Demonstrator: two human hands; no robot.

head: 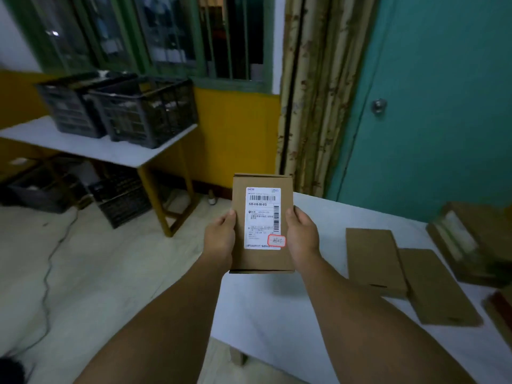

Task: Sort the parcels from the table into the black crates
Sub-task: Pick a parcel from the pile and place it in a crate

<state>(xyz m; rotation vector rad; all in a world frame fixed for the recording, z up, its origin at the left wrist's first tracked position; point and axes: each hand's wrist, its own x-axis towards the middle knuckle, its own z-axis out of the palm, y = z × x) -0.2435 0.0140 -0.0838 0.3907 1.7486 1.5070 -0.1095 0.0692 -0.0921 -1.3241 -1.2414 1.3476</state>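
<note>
We hold a labelled cardboard parcel [261, 223] upright; left hand [220, 239] and right hand [302, 234] grip its edges. Two black crates [144, 112] sit on the far table [91, 148].

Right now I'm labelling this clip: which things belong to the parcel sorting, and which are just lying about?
Job: held parcel in left hand and right hand; flat parcels on white table; black crates.

Lying about: floor crates; cable; curtain; door.

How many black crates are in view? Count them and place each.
4, maybe more hidden. Two black crates sit side by side on the far table: left one, right one. Two more on the floor beneath it: one, another.
</note>
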